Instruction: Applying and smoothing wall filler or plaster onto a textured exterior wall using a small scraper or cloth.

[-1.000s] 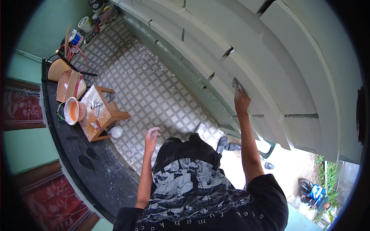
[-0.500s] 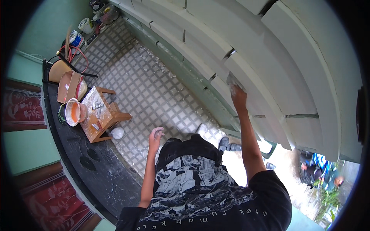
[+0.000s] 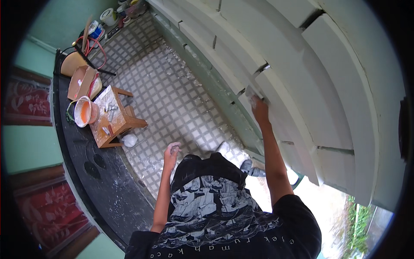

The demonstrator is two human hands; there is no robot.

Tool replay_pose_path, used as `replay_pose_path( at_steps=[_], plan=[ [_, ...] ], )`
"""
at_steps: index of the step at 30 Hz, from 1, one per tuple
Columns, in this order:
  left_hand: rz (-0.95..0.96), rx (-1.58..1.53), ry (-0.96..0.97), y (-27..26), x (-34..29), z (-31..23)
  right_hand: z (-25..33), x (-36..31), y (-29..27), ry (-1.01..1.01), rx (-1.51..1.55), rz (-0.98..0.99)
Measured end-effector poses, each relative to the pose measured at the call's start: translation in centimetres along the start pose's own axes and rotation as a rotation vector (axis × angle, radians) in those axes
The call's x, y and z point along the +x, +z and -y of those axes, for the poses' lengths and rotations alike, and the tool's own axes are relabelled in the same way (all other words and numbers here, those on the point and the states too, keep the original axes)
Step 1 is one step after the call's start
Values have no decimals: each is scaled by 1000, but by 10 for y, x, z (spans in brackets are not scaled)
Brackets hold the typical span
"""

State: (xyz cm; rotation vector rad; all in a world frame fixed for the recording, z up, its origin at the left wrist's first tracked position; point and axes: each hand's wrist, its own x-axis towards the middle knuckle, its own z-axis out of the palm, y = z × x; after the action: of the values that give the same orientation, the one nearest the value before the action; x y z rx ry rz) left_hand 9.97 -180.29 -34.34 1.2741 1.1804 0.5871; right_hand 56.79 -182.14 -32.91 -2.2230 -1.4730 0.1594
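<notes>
My right hand [image 3: 259, 108] reaches up to the pale slatted panel [image 3: 282, 97] on the right. Its fingers are closed round a putty knife [image 3: 251, 91], whose flat grey blade lies at a slat near a dark gap. The handle is mostly covered by the fingers. Lower and to the left, my left hand [image 3: 171, 154] hangs over the tiled floor, away from the panel. Its fingers are curled and smeared with whitish-grey paste; whatever they hold cannot be made out.
A small wooden table [image 3: 113, 97] with metal tools stands at left. Beside it are an orange-stained bucket [image 3: 83, 114], a cardboard box [image 3: 79, 84] and a chair [image 3: 71, 64]. A white bag [image 3: 129, 140] lies by its leg. White crumbs dot the tiles [image 3: 159, 90]; tubs [image 3: 108, 17] stand far back.
My right hand and the putty knife have shifted a little to the left along the slats. The view has turned slightly, and a person outside at lower right is no longer seen.
</notes>
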Motion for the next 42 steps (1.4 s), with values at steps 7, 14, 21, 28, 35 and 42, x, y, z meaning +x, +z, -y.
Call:
replay_pose_path(
  at_steps=[7,14,21,28,35,42],
  plan=[
    [-116,-46,-103,6,-23,-4,19,3,4,-62,173,48],
    [-125,-55,-88,2,-11,-4,9,18,29,-1,13,-36],
    [-24,-69,-103,-36,40,1,43,25,22,-145,-164,-189],
    [90,-165,25,-100,110,-5,58,47,42,238,-284,109],
    [-10,-135,-5,-179,152,-3,97,67,48,253,-334,-21],
    [22,-52,-59,-211,208,-16,94,85,56,257,-605,-222]
  ],
)
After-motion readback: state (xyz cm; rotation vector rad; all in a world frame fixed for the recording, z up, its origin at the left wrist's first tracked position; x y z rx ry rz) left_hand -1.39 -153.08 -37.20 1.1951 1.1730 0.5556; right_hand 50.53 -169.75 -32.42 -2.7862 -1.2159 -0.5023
